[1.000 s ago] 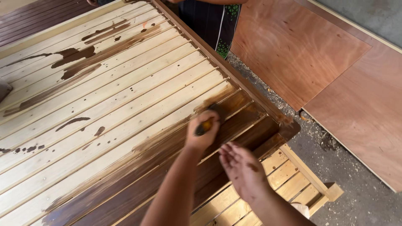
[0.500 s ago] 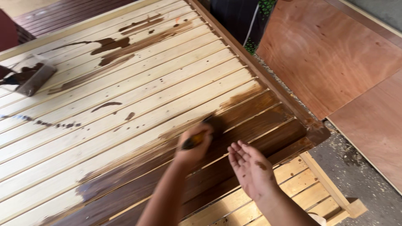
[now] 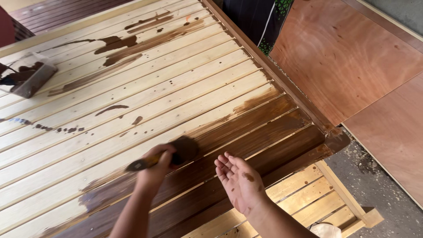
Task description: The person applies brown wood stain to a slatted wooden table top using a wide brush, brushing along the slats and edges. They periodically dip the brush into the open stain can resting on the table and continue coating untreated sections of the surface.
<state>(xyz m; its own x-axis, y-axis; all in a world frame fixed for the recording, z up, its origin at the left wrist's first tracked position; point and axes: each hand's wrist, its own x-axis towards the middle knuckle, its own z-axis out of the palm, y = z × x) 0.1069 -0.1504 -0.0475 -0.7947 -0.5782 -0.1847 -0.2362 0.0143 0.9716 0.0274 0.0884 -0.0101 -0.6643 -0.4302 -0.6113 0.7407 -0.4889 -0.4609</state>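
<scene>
Left hand [image 3: 154, 169] is clamped on a brush [image 3: 169, 155], bristles pressed to the slats [image 3: 185, 92] at the stain's edge. Right hand [image 3: 240, 185] hovers at its 3 o'clock, fingers spread, holding nothing. A tub [image 3: 31, 79] sits at 10 o'clock, well apart.

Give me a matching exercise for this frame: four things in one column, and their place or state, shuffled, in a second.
Things:
1. brush
2. right hand
3. plastic tub
4. plywood sheets

Places or states:
A. open, palm up, stain-spotted, holding nothing
B. far left on the slatted panel, dark liquid inside
C. flat on the ground right of the panel
D. gripped in the left hand, bristles on the slats at the stain's edge

Pairs: 1-D, 2-A, 3-B, 4-C
</scene>
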